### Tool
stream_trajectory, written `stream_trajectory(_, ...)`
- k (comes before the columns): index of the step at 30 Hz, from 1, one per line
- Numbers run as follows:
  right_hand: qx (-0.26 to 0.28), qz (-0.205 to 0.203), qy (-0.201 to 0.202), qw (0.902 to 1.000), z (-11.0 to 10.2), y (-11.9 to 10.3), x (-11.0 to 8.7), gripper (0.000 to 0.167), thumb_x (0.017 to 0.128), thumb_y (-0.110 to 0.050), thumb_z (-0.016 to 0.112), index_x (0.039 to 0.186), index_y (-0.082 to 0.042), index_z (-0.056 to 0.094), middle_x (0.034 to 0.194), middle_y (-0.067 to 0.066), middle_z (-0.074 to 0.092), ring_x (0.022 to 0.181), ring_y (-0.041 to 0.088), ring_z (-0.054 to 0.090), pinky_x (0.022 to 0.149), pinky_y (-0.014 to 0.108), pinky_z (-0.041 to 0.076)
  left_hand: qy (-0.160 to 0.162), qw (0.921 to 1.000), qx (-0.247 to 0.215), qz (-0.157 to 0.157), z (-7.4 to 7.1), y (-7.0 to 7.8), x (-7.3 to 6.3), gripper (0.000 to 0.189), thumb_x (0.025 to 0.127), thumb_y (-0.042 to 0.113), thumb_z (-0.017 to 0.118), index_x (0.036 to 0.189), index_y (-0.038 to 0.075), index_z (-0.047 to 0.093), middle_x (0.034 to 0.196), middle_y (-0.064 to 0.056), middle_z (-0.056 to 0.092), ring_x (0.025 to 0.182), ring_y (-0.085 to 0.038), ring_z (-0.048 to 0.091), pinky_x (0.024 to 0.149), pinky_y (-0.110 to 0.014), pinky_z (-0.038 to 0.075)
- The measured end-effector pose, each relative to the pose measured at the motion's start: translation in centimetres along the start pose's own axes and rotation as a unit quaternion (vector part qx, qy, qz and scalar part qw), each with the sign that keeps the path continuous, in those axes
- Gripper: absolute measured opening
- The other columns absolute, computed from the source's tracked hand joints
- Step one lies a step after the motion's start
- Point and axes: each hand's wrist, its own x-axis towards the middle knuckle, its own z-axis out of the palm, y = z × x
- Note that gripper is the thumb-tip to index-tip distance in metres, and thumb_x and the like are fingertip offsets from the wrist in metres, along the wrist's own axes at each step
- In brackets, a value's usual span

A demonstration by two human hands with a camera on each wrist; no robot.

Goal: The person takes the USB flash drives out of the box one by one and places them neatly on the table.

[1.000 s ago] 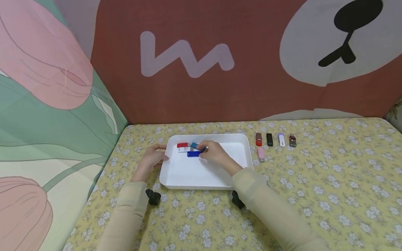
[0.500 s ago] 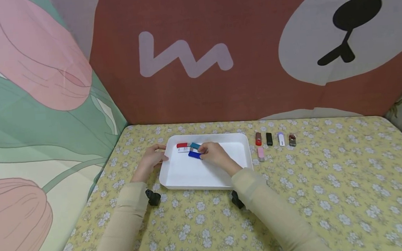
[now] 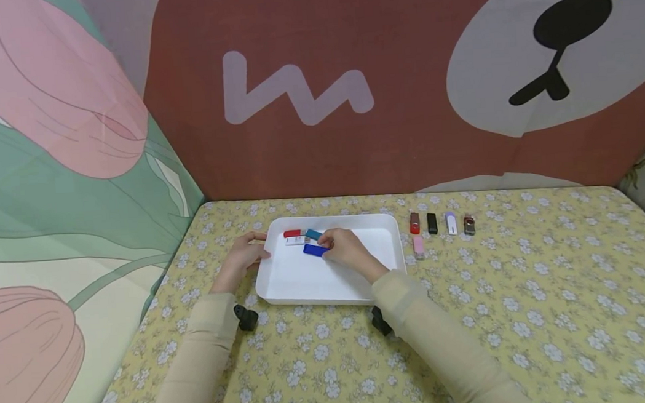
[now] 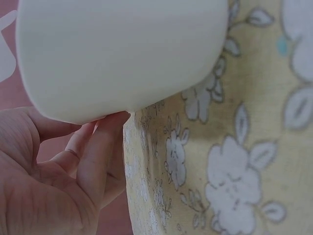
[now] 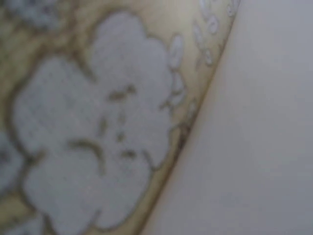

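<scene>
In the head view, my left hand (image 3: 244,254) holds the left edge of a white tray (image 3: 305,286). The left wrist view shows its fingertips (image 4: 117,117) against the tray's outer wall (image 4: 122,58). Over the tray, my right hand (image 3: 347,246) has curled fingers and pinches the right end of a dark blue USB stick (image 3: 315,250), which lies slightly tilted. Just above it are a teal USB stick (image 3: 313,234), its right end near my fingertips, a red USB stick (image 3: 292,233) and a white USB stick (image 3: 296,240). The right wrist view shows no hand.
Right of the tray, a dark red USB stick (image 3: 415,223), a black one (image 3: 431,223), a white and purple one (image 3: 451,224) and a brown one (image 3: 469,224) form a row. A pink USB stick (image 3: 418,247) lies below. Floral cloth (image 3: 528,306) covers the table.
The dark blue USB stick has turned from level to a slight tilt and shifted a little right under my right hand. My left hand stays at the tray's edge.
</scene>
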Motion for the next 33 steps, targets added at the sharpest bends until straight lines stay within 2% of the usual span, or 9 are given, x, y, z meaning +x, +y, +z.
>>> stream_trajectory(13, 0.018, 0.005, -0.016, 0.9997, 0.0, 0.1, -0.2, 0.028, 0.081, 0.0, 0.071, 0.108, -0.005, 0.07, 0.101, 0.01, 0.068, 0.096, 0.021, 0.061, 0.09, 0.034, 0.049, 0.003, 1.0, -0.002, 0.002, 0.2, 0.0, -0.2, 0.046, 0.089, -0.002, 0.05, 0.134, 0.004, 0.047, 0.133, -0.021, 0.048, 0.106, -0.029, 0.056, 0.08, -0.033, 0.051)
stream_trajectory(18, 0.044, 0.021, -0.012, 0.9987, 0.0, 0.1, -0.2, 0.03, 0.081, -0.001, 0.068, 0.111, -0.004, 0.07, 0.104, 0.011, 0.068, 0.098, 0.021, 0.06, 0.089, 0.034, 0.049, 0.004, 1.0, -0.004, 0.004, 0.2, -0.1, -0.1, 0.046, 0.088, -0.002, 0.05, 0.134, 0.003, 0.047, 0.134, -0.021, 0.048, 0.109, -0.03, 0.056, 0.081, -0.034, 0.05)
stream_trajectory(21, 0.082, 0.046, -0.008, 0.9955, -0.1, 0.1, -0.1, 0.031, 0.084, -0.003, 0.066, 0.115, -0.005, 0.069, 0.107, 0.012, 0.067, 0.097, 0.02, 0.058, 0.082, 0.029, 0.05, 0.004, 1.0, -0.006, 0.004, 0.2, -0.1, -0.1, 0.046, 0.088, -0.002, 0.05, 0.134, 0.003, 0.047, 0.134, -0.022, 0.048, 0.109, -0.03, 0.056, 0.082, -0.034, 0.05)
stream_trajectory(25, 0.172, 0.081, -0.004, 0.9817, -0.4, 0.0, 0.0, 0.034, 0.087, -0.005, 0.065, 0.121, -0.003, 0.065, 0.113, 0.015, 0.064, 0.091, 0.017, 0.057, 0.072, 0.022, 0.049, 0.002, 1.0, -0.007, 0.003, 0.2, -0.1, -0.2, 0.047, 0.088, -0.002, 0.05, 0.134, 0.003, 0.046, 0.134, -0.021, 0.048, 0.108, -0.03, 0.056, 0.082, -0.033, 0.05)
stream_trajectory(30, 0.272, 0.112, -0.017, 0.9555, -1.2, -0.3, -0.2, 0.04, 0.09, -0.005, 0.061, 0.129, 0.001, 0.057, 0.127, 0.021, 0.06, 0.096, 0.018, 0.061, 0.08, 0.024, 0.052, -0.002, 0.9999, -0.008, 0.009, 0.1, -0.1, -0.3, 0.048, 0.087, -0.002, 0.05, 0.135, 0.003, 0.045, 0.133, -0.022, 0.048, 0.108, -0.03, 0.056, 0.081, -0.032, 0.05)
stream_trajectory(33, 0.313, 0.118, -0.024, 0.9422, -1.6, -0.3, -0.1, 0.042, 0.09, -0.004, 0.06, 0.131, 0.003, 0.054, 0.128, 0.022, 0.059, 0.088, 0.013, 0.062, 0.078, 0.021, 0.052, -0.003, 0.9999, -0.008, 0.012, 0.1, -0.1, -0.3, 0.049, 0.087, -0.002, 0.05, 0.135, 0.003, 0.045, 0.133, -0.022, 0.049, 0.108, -0.03, 0.056, 0.081, -0.032, 0.05)
